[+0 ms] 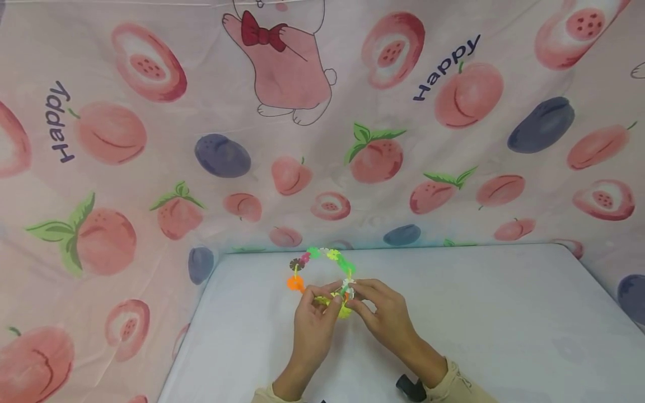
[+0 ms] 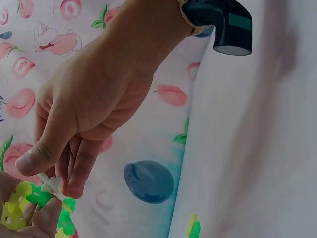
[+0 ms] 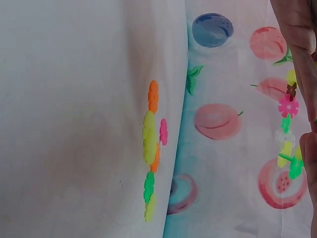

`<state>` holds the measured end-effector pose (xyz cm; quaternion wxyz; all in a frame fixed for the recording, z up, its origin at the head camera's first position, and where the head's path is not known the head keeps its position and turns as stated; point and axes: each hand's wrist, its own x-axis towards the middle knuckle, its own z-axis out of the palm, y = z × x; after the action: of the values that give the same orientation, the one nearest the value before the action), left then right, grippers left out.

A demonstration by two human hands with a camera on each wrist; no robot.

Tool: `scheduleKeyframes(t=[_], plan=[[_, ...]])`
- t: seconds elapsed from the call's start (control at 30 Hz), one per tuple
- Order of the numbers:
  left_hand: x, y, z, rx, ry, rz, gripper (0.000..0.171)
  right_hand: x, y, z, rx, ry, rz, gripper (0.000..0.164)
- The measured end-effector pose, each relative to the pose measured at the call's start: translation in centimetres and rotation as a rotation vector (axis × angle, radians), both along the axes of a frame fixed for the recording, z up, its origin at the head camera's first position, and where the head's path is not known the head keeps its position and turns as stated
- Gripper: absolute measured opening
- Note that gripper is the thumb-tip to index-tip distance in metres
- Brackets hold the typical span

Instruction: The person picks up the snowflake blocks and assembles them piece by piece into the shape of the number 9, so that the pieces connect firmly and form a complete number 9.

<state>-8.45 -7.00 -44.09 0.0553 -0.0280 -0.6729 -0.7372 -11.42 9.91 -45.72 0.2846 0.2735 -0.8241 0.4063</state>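
Hung beyond both hands, a pale pink fabric backdrop (image 1: 428,154) printed with fruit; spread beneath and ahead of them, a smooth white table (image 1: 504,313). Facing each other, the left hand (image 1: 313,322) and the right hand (image 1: 387,308), both grasping, thumbs against fingers, with a dark wrist camera (image 1: 410,388) behind the right. Held between and ahead of these fingertips, a multicoloured ring of flower-shaped, plastic-looking pieces (image 1: 332,255), wide loop bulging forward, away from the wrists, and mostly straight ahead of the left hand, so nearer to that side; by the right hand, only the ring's right edge. Hard to tell whether touching the table anywhere. Probably decisive: the near stretch, pinched from both sides, fingertips almost meeting. Beside the left thumb, a bright yellow flower piece (image 1: 345,311); between the right thumb and fingers, a small white flower piece (image 2: 52,185), just beside a green flower piece (image 2: 39,197); joined or apart there, impossible to judge.
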Motion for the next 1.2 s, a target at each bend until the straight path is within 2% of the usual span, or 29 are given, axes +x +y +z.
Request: scheduleKeyframes(t=[0.27, 0.53, 0.67, 0.77, 0.9, 0.97, 1.1, 1.2], plan=[[0.0, -0.2, 0.1, -0.001, 0.047, -0.034, 0.022, -0.2, 0.3, 0.0, -0.023, -0.019, 0.020, 0.037], [0.1, -0.6, 0.0, -0.063, 0.054, -0.061, 0.020, -0.4, 0.6, -0.2, -0.085, -0.075, 0.084, 0.035], [0.1, -0.8, -0.3, -0.078, 0.081, -0.095, 0.019, -0.6, 0.6, -0.2, -0.147, -0.149, 0.135, 0.034], [0.1, -1.1, -0.5, -0.115, 0.146, -0.123, 0.016, -0.6, 0.7, -0.1, -0.222, -0.235, 0.181, 0.034], [0.0, -1.5, -0.7, -0.213, 0.246, -0.144, 0.012, -0.5, 0.8, 0.2, -0.307, -0.339, 0.203, 0.036], [-0.1, -1.7, -0.7, -0.256, 0.270, -0.147, 0.013, -0.4, 0.9, 0.4, -0.329, -0.375, 0.196, 0.037], [0.0, -1.9, -0.8, -0.287, 0.275, -0.138, 0.017, -0.3, 0.8, 0.6, -0.372, -0.426, 0.195, 0.039], [0.1, -1.9, -0.7, -0.288, 0.250, -0.108, 0.031, -0.3, 0.8, 0.5, -0.390, -0.444, 0.192, 0.040]])
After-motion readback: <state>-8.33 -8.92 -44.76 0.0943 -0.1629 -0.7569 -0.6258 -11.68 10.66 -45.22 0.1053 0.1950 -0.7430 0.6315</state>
